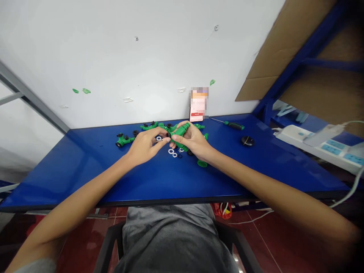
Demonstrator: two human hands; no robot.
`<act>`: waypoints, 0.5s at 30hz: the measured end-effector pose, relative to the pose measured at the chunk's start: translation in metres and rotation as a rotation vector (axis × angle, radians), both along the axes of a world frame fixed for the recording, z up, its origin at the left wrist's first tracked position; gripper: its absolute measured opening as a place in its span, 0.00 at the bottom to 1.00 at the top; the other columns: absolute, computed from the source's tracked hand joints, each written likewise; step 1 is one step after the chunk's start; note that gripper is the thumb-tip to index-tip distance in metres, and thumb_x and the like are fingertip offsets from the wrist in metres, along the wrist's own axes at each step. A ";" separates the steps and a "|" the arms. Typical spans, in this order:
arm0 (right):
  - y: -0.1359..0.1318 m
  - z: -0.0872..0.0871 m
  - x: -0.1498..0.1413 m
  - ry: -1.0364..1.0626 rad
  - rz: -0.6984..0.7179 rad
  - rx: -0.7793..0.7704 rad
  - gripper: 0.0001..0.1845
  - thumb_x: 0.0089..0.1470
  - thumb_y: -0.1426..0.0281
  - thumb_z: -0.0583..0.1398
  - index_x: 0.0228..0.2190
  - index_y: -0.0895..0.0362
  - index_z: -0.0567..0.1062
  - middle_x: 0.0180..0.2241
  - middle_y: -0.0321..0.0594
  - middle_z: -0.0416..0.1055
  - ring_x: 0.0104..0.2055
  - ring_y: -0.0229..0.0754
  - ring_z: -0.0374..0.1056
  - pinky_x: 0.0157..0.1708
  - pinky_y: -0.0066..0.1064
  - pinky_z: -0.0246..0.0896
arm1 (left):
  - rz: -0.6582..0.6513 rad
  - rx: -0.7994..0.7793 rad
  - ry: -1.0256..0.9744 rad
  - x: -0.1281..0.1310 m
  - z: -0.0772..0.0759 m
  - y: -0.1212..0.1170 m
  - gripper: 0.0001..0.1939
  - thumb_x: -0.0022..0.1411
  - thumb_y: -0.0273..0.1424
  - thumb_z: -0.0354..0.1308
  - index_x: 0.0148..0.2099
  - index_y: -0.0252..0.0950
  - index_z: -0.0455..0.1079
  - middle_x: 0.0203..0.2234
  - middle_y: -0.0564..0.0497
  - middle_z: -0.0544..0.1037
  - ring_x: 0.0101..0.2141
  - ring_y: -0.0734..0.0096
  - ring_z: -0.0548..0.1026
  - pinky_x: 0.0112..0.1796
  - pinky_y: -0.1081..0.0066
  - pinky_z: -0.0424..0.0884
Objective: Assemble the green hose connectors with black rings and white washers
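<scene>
My right hand (196, 142) is wrapped round a green plastic hose fitting (181, 135), its black end turned toward my left hand (146, 147). The thumb and fingers of the left hand pinch close together at that black end; a thin, small piece seems to be between them, too small to name. Below the hands, several white ring washers (171, 151) and a dark ring (180, 156) lie on the blue table (136, 182). Another green fitting with black parts (123, 141) lies left of my left hand. More green fittings (150, 126) lie behind both hands.
A lit phone (197, 106), partly blurred out, leans on the white wall. To the right lie a screwdriver with a dark green handle (235, 125) and a round black object (247, 141). A white power strip (313, 146) with cables sits at the far right. A green cap (202, 163) is under my right wrist.
</scene>
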State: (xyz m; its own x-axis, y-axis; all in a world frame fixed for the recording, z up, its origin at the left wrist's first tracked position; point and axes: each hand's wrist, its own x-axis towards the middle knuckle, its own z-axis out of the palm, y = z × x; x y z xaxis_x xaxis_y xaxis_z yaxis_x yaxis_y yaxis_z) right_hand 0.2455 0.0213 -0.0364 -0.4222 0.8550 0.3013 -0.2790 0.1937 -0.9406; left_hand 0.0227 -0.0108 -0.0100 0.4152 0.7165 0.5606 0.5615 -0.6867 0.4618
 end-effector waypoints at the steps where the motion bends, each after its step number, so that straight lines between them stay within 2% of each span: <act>1: 0.000 0.000 0.000 -0.002 0.000 0.001 0.36 0.48 0.51 0.80 0.42 0.49 0.64 0.33 0.32 0.79 0.32 0.43 0.80 0.37 0.39 0.79 | -0.009 0.035 0.007 0.000 -0.001 0.001 0.12 0.76 0.39 0.62 0.50 0.36 0.77 0.40 0.48 0.86 0.35 0.70 0.81 0.35 0.73 0.74; 5: 0.000 0.000 0.001 -0.012 -0.001 0.010 0.34 0.49 0.51 0.80 0.41 0.49 0.65 0.32 0.32 0.80 0.32 0.43 0.80 0.38 0.40 0.80 | -0.027 0.231 0.020 -0.002 -0.011 0.002 0.13 0.76 0.37 0.64 0.55 0.34 0.76 0.45 0.45 0.87 0.31 0.72 0.80 0.35 0.71 0.75; 10: -0.001 0.003 0.002 -0.013 0.003 -0.023 0.34 0.46 0.51 0.81 0.40 0.50 0.68 0.30 0.32 0.79 0.31 0.45 0.80 0.39 0.42 0.80 | -0.029 0.455 0.114 -0.006 -0.019 0.005 0.14 0.78 0.37 0.61 0.59 0.36 0.75 0.50 0.41 0.86 0.43 0.66 0.86 0.33 0.73 0.75; 15: 0.000 0.000 0.004 -0.027 0.073 -0.092 0.34 0.45 0.53 0.81 0.40 0.51 0.68 0.29 0.32 0.79 0.32 0.45 0.81 0.40 0.42 0.81 | -0.016 0.605 0.258 -0.012 -0.021 0.008 0.15 0.78 0.36 0.60 0.60 0.35 0.74 0.49 0.41 0.87 0.44 0.65 0.87 0.26 0.75 0.71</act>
State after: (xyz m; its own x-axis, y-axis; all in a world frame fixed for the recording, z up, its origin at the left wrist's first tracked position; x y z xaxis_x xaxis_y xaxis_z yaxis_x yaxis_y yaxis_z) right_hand 0.2491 0.0212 -0.0363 -0.4912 0.8451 0.2112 -0.2640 0.0866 -0.9606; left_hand 0.0106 -0.0025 -0.0311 0.5981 0.2986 0.7437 0.5900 -0.7921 -0.1565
